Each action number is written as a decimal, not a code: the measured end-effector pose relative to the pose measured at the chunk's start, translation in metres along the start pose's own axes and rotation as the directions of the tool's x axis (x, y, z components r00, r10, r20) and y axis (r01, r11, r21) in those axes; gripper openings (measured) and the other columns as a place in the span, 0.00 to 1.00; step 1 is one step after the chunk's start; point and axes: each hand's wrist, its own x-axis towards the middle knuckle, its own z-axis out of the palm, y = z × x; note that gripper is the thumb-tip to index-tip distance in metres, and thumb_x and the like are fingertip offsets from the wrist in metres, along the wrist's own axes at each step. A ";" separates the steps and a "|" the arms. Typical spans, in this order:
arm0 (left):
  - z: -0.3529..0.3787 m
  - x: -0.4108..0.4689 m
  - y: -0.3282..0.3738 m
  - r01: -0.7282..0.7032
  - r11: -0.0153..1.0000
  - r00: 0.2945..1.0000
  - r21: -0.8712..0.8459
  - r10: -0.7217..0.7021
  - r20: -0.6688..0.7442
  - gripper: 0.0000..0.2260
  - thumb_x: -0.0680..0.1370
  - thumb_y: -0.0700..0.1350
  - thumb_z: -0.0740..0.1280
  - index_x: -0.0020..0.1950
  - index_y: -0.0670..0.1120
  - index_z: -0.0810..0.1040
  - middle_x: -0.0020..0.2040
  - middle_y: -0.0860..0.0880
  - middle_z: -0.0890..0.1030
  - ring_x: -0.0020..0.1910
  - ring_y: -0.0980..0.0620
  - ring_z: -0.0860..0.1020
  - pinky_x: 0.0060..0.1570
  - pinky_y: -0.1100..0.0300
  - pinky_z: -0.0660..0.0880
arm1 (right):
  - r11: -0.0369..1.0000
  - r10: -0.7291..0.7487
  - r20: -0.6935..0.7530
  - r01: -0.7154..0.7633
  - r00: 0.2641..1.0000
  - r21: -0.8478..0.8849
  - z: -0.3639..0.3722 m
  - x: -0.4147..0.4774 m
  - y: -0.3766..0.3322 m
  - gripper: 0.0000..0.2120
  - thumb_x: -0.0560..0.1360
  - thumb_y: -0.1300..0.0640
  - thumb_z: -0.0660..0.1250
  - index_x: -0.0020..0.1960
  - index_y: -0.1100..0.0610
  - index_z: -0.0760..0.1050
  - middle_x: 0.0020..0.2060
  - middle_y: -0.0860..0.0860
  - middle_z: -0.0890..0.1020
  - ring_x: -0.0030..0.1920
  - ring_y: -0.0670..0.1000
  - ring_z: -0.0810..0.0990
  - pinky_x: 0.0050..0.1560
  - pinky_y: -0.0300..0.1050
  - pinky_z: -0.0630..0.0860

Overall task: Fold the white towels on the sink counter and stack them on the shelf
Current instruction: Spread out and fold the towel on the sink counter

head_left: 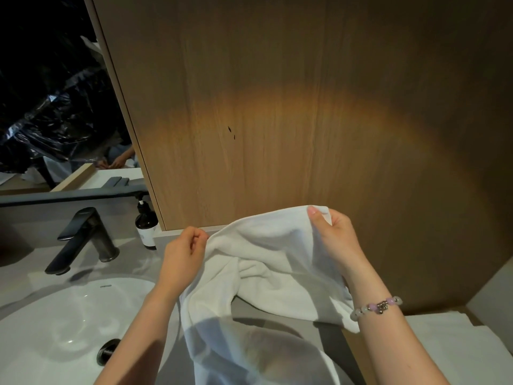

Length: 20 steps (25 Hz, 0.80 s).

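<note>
- The white towel (pixel 272 262) is in the lower centre of the frame, held up above the grey counter (pixel 280 318) in front of the wooden wall panel (pixel 305 107).
- The left hand (pixel 181 257) has its fingers curled and pinches the towel's upper edge at the left.
- The right hand (pixel 337 236), higher in the frame, grips the towel's top corner with the thumb over the front and the fingers behind the cloth.
- A beaded bracelet (pixel 377 307) sits on the right wrist.
- The towel sags between the hands, and its lower part hangs to the bottom edge of the frame.
- At lower left is the white sink basin (pixel 55 315) with its drain (pixel 108 351).
- Above the basin stands a dark faucet (pixel 83 240), with a brown pump bottle (pixel 145 223) just beside the panel.
- At lower right lies a flat white sheet (pixel 458 345), perhaps another towel.
</note>
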 end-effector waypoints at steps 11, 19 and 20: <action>-0.001 -0.014 -0.014 0.094 0.979 0.994 -0.183 -0.083 0.068 0.03 0.75 0.45 0.70 0.46 0.49 0.77 0.37 0.50 0.79 0.35 0.58 0.76 0.37 0.74 0.70 | 0.990 0.069 -0.081 -0.059 0.994 0.125 0.006 0.005 0.013 0.16 0.78 0.52 0.63 0.33 0.52 0.75 0.27 0.45 0.74 0.33 0.47 0.71 0.38 0.43 0.68; 0.001 -0.012 0.016 0.000 0.960 0.999 -0.281 0.013 0.043 0.10 0.78 0.40 0.64 0.38 0.39 0.77 0.34 0.36 0.75 0.33 0.54 0.69 0.32 0.66 0.63 | 0.995 0.063 -0.069 -0.068 0.996 -0.069 0.028 0.001 0.019 0.18 0.80 0.46 0.56 0.65 0.55 0.70 0.60 0.50 0.74 0.60 0.48 0.72 0.57 0.42 0.66; 0.003 -0.012 0.026 -0.042 0.959 0.996 -0.282 0.062 0.063 0.10 0.78 0.40 0.64 0.37 0.40 0.76 0.34 0.39 0.75 0.33 0.56 0.69 0.33 0.66 0.64 | 0.990 0.076 -0.025 -0.078 0.997 -0.116 0.035 -0.001 0.021 0.19 0.79 0.44 0.56 0.62 0.55 0.70 0.58 0.50 0.75 0.59 0.49 0.73 0.54 0.43 0.67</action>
